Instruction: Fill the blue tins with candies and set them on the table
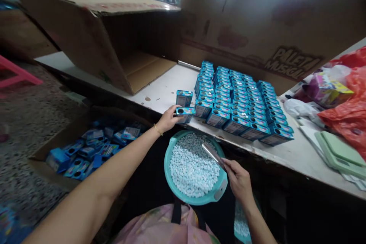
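My left hand (168, 119) grips a small blue box (185, 112) at the table's front edge; a dark round hole shows in its top. Just behind it stands another blue box (184, 98). In my right hand (238, 179) is a shiny metal scoop (211, 152), slanting over a turquoise basin (167, 160) on my lap. Small white pellets (194, 173) fill the basin, and the scoop's far end is at their surface. Rows of upright blue boxes (237, 103) stand close together right of my left hand, with a few white pellets on their tops.
A cardboard carton (114, 45) lies on its side at the back left of the white table (162, 101). A large cardboard panel (243, 26) stands behind the rows. Low at left, a carton holds loose blue boxes (85, 152). A green scale (340, 152) and red plastic bags (349, 103) are at right.
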Demonstrator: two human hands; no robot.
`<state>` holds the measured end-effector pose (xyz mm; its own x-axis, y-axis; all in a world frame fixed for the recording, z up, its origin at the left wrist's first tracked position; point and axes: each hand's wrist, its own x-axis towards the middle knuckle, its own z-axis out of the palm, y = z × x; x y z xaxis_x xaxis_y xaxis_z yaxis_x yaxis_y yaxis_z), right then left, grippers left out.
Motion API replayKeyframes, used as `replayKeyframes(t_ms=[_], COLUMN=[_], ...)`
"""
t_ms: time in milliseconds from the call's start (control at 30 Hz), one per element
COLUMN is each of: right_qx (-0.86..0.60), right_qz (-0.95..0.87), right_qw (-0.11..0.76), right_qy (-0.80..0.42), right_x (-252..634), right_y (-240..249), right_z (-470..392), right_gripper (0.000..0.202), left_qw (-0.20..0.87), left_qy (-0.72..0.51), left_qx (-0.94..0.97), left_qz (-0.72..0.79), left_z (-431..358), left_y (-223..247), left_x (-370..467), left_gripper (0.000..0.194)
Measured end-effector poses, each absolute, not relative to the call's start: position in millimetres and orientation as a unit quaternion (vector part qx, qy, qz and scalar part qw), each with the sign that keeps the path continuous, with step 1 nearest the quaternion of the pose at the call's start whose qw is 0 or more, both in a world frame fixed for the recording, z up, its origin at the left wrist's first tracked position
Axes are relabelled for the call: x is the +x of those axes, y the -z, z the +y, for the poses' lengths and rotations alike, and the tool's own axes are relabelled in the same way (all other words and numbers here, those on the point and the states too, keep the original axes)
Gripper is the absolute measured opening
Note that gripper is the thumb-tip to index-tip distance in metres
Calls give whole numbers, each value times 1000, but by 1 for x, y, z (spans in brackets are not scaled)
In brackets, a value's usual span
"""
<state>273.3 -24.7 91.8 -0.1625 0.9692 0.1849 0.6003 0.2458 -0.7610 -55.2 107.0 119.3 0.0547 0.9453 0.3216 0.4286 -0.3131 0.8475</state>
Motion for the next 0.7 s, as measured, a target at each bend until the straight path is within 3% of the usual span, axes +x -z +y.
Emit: replayKeyframes(t_ms=[133, 267, 400, 500, 600, 700], right_qx=[-565, -581, -621, -644, -654, -651], right_qz=[-696, -686, -668, -653, -639, -634], right_qw=[328, 302, 243, 184, 137, 116], right_qy=[-297, -316, -330, -355, -383, -401], right_x=[277, 284, 297, 304, 303, 293], right_y=[-77, -66, -40, -17, -2, 0], right_z=[-33, -41, -43, -45, -45, -41], right_gripper=[25, 30, 39, 40, 40, 40], left_qw=[207, 145, 110, 220, 270, 295], left_qy=[-451, -476, -432, -190, -140, -139], left_qx=[648, 565, 441, 358, 345, 372], left_qz=[578, 658, 779, 887, 888, 869], left_z=[159, 156, 83, 6, -39, -35], left_y=[-113, -89, -35, 15, 62, 97], left_x=[-57, -86, -171, -229, -241, -216], left_gripper=[46, 61, 42, 39, 49, 57])
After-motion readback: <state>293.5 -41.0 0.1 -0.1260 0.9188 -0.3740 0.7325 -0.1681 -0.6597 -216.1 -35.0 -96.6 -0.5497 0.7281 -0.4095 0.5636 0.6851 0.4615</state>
